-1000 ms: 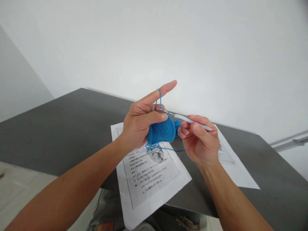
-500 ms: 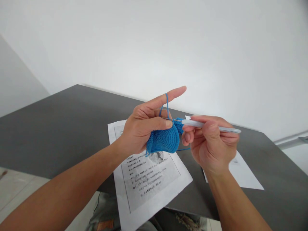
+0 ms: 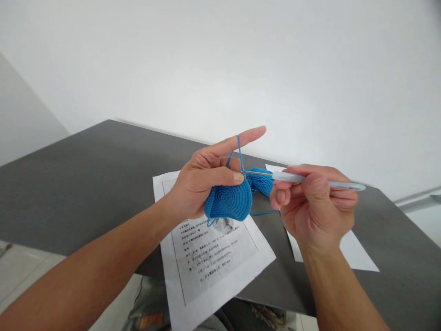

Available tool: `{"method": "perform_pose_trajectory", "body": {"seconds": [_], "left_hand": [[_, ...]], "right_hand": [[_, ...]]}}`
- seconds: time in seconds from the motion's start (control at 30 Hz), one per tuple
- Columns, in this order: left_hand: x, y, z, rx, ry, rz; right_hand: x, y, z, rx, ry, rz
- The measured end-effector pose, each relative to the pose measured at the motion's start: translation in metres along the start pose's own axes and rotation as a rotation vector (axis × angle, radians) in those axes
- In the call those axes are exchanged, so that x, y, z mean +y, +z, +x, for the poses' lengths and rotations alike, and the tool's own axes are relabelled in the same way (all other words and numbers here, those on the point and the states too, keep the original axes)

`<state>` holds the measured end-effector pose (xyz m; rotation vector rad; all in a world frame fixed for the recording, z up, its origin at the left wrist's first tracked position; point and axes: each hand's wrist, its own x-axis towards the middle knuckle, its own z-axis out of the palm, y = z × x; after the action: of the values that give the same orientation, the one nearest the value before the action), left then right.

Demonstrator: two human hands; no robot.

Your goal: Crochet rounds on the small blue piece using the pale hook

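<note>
My left hand pinches the top edge of a round blue crochet piece between thumb and fingers. Its index finger points out to the right, with blue yarn looped over it and running down to the work. My right hand grips a crochet hook by its pale handle, much like a pen. The thin metal shaft reaches left to the piece's upper edge, where its tip meets the yarn beside my left thumb. Behind the shaft lies a bundle of blue yarn.
A printed sheet with text and a picture lies under the work and hangs over the near edge of the dark table. Another white paper is under my right hand. A white wall rises behind the table.
My right hand has moved right with the hook, drawing its shaft away from my left thumb. The crochet piece has shifted slightly left, and more of the yarn bundle shows.
</note>
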<state>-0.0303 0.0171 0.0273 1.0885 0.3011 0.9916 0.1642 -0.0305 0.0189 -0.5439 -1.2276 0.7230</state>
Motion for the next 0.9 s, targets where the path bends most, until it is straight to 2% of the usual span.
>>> {"method": "perform_pose_trajectory", "body": {"seconds": [0.63,0.9], "left_hand": [[0.002,0.0,0.0,-0.047,-0.07,0.017],[0.001,-0.001,0.001,-0.064,-0.06,0.074]], "right_hand": [[-0.014,-0.026,0.006,-0.204,-0.231,-0.328],[-0.01,-0.024,0.003,-0.16,-0.143,-0.26]]}}
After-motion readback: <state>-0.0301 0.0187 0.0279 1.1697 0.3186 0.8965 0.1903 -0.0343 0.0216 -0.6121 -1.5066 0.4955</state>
